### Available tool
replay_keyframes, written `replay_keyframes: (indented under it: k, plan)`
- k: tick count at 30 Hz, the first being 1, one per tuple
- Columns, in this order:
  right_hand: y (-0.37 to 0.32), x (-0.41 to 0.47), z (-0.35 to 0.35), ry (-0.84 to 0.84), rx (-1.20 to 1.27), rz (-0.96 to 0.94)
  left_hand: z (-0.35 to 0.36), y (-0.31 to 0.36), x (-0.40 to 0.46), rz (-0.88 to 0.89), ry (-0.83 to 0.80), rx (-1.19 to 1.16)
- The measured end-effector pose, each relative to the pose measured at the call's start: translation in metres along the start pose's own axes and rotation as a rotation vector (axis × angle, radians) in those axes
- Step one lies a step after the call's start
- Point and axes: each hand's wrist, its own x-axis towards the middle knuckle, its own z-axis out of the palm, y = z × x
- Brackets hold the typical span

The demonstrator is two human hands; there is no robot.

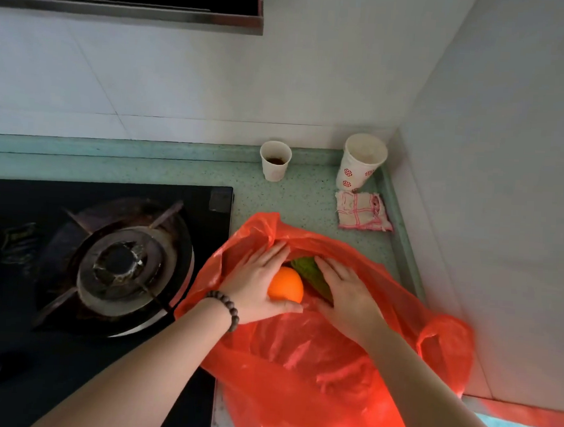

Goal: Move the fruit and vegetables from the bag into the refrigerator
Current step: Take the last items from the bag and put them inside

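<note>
Reaching into the bag (314,364), both hands (253,284) cup an orange (286,284).

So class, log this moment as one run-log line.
stage: unpacking | left hand: holds orange | right hand: on green vegetable | both inside red bag | refrigerator: unseen

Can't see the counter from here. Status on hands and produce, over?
Left hand cupping orange inside red bag. Right hand flat on green vegetable. Both still in bag. Nothing in the way.

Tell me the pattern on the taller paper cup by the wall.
White with red round motifs on the taller paper cup, seen in the head view.
</note>
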Motion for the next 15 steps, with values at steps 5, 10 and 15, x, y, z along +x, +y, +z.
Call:
replay_keyframes:
  k: [5, 10, 15]
  plan:
    - [0.0, 0.01, -0.006, -0.01, -0.032, 0.049, -0.002, -0.018, 0.001, -0.031, -0.034, -0.051]
    - [0.011, -0.003, -0.01, 0.014, 0.108, 0.023, -0.003, -0.02, -0.017, 0.007, 0.035, -0.034]
    - [0.012, -0.018, -0.005, 0.023, 0.205, 0.088, 0.007, -0.002, -0.033, -0.019, 0.106, -0.005]
